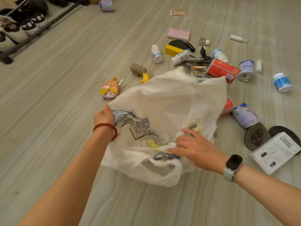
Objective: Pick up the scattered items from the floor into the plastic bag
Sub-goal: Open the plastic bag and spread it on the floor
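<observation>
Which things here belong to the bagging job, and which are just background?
Job: plastic bag, left hand, right hand, red can, pink notebook, white bottle.
Background: shoe rack, slippers.

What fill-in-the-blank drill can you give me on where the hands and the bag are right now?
1. The left hand grips the edge of the white ____.
2. The right hand, on the bag's printed side, has a ____ on its wrist.
3. The red can lies on its ____ on the floor, just beyond the bag.
4. The pink notebook lies ____ the bag, on the floor.

Missing words: plastic bag; watch; side; outside
</observation>
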`<state>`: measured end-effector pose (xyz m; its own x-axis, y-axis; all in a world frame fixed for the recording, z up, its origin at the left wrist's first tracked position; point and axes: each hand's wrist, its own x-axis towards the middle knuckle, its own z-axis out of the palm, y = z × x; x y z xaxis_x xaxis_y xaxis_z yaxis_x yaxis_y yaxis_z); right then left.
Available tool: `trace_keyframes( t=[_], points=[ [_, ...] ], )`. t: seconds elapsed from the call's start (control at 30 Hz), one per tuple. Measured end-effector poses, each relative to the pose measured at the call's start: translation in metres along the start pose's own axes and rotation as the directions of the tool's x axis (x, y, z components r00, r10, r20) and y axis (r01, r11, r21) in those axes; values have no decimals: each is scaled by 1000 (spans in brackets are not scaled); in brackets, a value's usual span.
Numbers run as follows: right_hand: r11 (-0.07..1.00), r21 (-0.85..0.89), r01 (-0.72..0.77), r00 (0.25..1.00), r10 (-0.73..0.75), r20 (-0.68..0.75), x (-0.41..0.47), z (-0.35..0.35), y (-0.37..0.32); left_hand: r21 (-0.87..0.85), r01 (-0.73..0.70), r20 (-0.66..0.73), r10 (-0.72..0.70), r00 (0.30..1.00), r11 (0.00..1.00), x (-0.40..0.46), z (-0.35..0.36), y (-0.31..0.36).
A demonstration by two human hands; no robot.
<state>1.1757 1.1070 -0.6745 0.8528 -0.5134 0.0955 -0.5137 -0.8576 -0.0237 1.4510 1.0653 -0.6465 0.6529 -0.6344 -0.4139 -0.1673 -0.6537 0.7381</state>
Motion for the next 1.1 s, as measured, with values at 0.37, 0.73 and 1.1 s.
trace_keyframes(
  t=[0.37, 0.73, 1.1],
  points=[
    [969, 82, -232, 882, 245, -402, -15, -27, 28, 63, -119, -143, 127, 981, 991, -2, -15, -25],
    [945, -302, -124, 915, -9, -403, 74, -57, 32, 288, -857, 417, 750, 513, 427, -58, 27, -43],
    [905, -364, -221, 833, 369, 413, 72, -5, 72, 374, -927, 655, 713, 248, -21, -48, 15, -90]
  ],
)
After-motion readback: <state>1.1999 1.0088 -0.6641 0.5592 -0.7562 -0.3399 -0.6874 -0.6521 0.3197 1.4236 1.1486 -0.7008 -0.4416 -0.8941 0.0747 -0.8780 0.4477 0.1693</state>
